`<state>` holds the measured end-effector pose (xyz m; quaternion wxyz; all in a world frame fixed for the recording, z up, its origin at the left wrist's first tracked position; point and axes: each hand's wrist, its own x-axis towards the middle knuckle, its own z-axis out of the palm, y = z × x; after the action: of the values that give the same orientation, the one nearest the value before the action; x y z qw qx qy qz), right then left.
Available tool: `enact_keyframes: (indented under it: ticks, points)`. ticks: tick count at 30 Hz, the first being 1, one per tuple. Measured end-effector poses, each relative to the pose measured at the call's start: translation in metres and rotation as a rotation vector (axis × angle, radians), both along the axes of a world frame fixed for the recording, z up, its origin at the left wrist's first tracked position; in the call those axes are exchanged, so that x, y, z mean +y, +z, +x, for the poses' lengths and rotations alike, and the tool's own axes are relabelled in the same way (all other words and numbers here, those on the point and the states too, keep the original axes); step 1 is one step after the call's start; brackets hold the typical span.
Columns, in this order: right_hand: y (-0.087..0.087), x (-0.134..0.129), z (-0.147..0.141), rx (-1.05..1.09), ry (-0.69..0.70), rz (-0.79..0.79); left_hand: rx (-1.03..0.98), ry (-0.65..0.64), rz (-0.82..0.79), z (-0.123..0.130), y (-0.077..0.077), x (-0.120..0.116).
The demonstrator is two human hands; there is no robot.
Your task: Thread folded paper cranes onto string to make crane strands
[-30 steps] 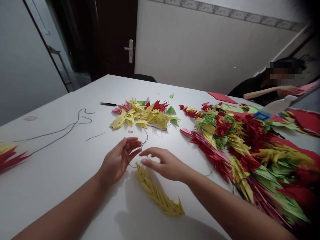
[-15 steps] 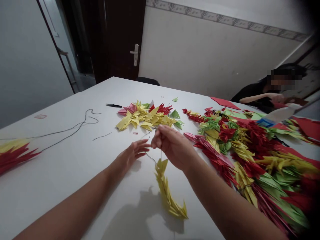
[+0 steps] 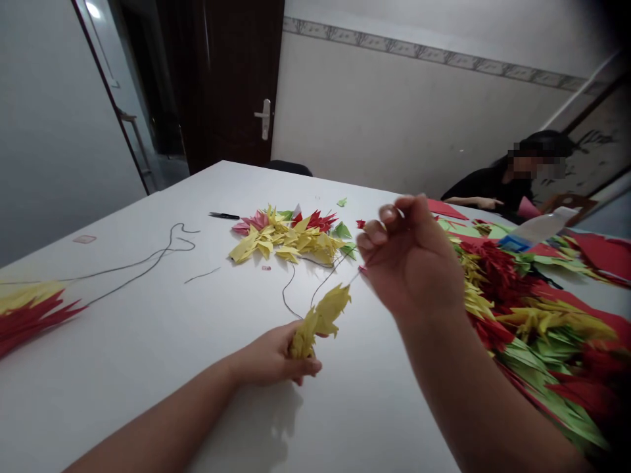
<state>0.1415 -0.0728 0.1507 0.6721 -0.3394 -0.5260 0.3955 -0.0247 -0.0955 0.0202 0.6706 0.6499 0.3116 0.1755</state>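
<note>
My left hand (image 3: pixel 280 355) is closed round a strand of folded yellow paper pieces (image 3: pixel 323 315), held above the white table (image 3: pixel 236 420). To its right my right hand (image 3: pixel 404 256) is raised, its fingers curled. A thin line runs from the strand's top toward this hand, but what the fingertips pinch is too small to make out. A dark string (image 3: pixel 288 299) curves from the strand back to a pile of folded yellow pieces (image 3: pixel 290 240), with red, pink and green ones behind.
Many red, yellow and green folded pieces (image 3: pixel 532 335) cover the right side. A bottle (image 3: pixel 542 230) lies there. A black pen-like tool (image 3: pixel 224 215), loose string (image 3: pixel 148 258) and a red-yellow bundle (image 3: pixel 34 315) are on the left. A person (image 3: pixel 493 180) sits at the far right.
My left hand has taken hold of the yellow strand, which was hanging below my right hand. My right hand has moved up and to the right. The person's hands have shifted.
</note>
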Motion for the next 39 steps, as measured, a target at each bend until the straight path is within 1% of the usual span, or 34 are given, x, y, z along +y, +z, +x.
enact_keyframes:
  ticks: [1,3,5,7,9,10,12,14,15,17,18,19,21,22,23,24,26,27,29,31,33,37,39]
  points:
    - [-0.007,0.003,0.018,0.021,-0.028,-0.031,0.03,-0.004,-0.015,-0.007,0.001,0.004]
    - [-0.025,0.006,0.058,0.075,-0.091,-0.153,0.096,0.007,0.017,-0.02,0.004,0.012]
    - [-0.048,0.006,0.099,0.088,-0.204,-0.282,0.169,0.037,0.066,-0.031,0.009,0.018]
    - [-0.072,0.002,0.136,-0.001,-0.293,-0.365,0.26,0.094,0.128,-0.037,0.013,0.023]
    - [-0.093,-0.003,0.165,-0.146,-0.352,-0.381,0.347,0.15,0.2,-0.039,0.015,0.025]
    - [-0.101,-0.005,0.175,-0.194,-0.406,-0.384,0.379,0.169,0.234,-0.039,0.015,0.025]
    - [-0.109,-0.01,0.184,-0.164,-0.612,-0.363,0.421,0.2,0.29,-0.04,0.016,0.027]
    - [-0.107,-0.014,0.177,-0.139,-0.837,-0.264,0.427,0.254,0.329,-0.044,0.017,0.028]
    - [-0.103,-0.016,0.167,-0.176,-0.917,-0.172,0.421,0.293,0.344,-0.048,0.018,0.03]
    - [-0.093,-0.022,0.137,-0.39,-0.943,0.032,0.399,0.358,0.371,-0.058,0.02,0.032]
    - [-0.089,-0.024,0.118,-0.492,-0.883,0.14,0.395,0.361,0.383,-0.065,0.021,0.034]
    - [-0.087,-0.027,0.097,-0.597,-0.803,0.244,0.402,0.335,0.394,-0.071,0.022,0.035]
    - [-0.091,-0.03,0.056,-0.831,-0.586,0.4,0.445,0.217,0.397,-0.08,0.022,0.037]
    - [-0.097,-0.03,0.038,-0.96,-0.427,0.381,0.469,0.169,0.419,-0.083,0.021,0.038]
    - [-0.104,-0.029,0.023,-1.056,-0.276,0.33,0.499,0.138,0.459,-0.083,0.02,0.039]
    - [-0.113,-0.028,0.01,-1.117,-0.164,0.274,0.525,0.123,0.506,-0.083,0.018,0.04]
    - [-0.131,-0.024,-0.006,-1.229,0.018,0.203,0.56,0.135,0.597,-0.079,0.014,0.042]
    - [-0.138,-0.021,-0.01,-1.285,0.079,0.175,0.566,0.148,0.627,-0.076,0.012,0.044]
    - [-0.147,-0.016,-0.01,-1.383,0.151,0.11,0.56,0.178,0.657,-0.073,0.009,0.047]
    - [-0.15,-0.012,-0.002,-1.441,0.178,0.066,0.553,0.203,0.661,-0.072,0.009,0.049]
    - [-0.147,-0.01,0.008,-1.479,0.18,0.055,0.563,0.204,0.663,-0.074,0.009,0.052]
    - [-0.139,-0.005,0.029,-1.573,0.146,0.011,0.647,0.131,0.704,-0.081,0.007,0.058]
    - [-0.136,-0.001,0.037,-1.592,0.136,-0.006,0.69,0.115,0.734,-0.084,0.004,0.06]
